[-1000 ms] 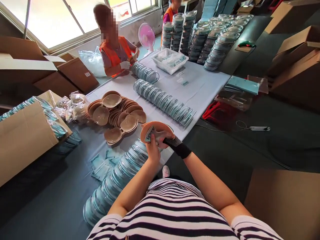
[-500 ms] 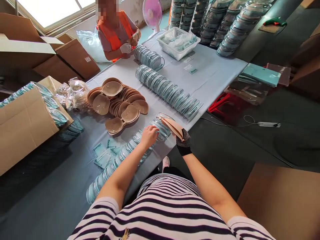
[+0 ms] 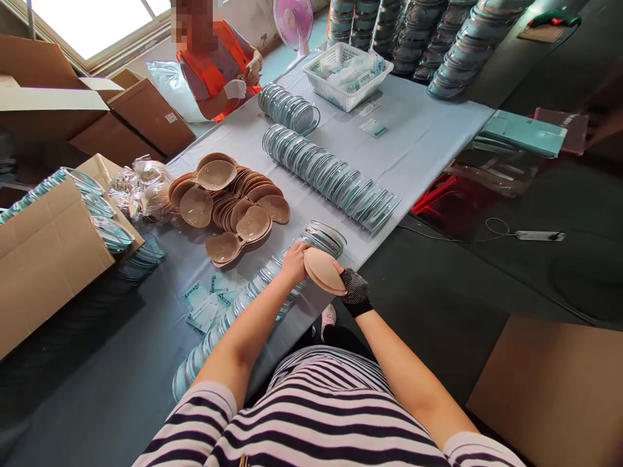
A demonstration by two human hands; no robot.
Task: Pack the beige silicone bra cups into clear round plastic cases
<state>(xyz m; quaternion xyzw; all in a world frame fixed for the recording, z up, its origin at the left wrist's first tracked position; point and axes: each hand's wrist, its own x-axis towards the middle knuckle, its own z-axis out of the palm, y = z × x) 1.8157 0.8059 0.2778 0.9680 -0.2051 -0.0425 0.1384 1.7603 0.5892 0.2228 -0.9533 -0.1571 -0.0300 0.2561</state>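
Observation:
A beige stick-on bra (image 3: 323,270), folded with one cup over the other, is held above the table's front edge. My right hand (image 3: 354,285), in a black dotted fingerless glove, grips its right end. The bare fingers of my left hand (image 3: 294,262) are closed at its left end; the fingertips are partly hidden. Just beyond lies a row of clear plastic cases (image 3: 325,237), which continues under my left forearm. Brown, shiny stick-on bras (image 3: 254,223) are piled to the left of my hands. Printed cards (image 3: 208,307) lie scattered near my left forearm.
Another long row of clear cases (image 3: 331,174) crosses the white table (image 3: 413,143). A white basket (image 3: 348,97) holds packets. Across the table sits a person in an orange vest (image 3: 220,65). An open carton (image 3: 58,240) stands left; a red stool (image 3: 433,194) is beneath the right edge.
The folded bra has turned so a cup's outer face shows, and it has come lower and closer to me. My left hand has moved from above the cases to the bra's end.

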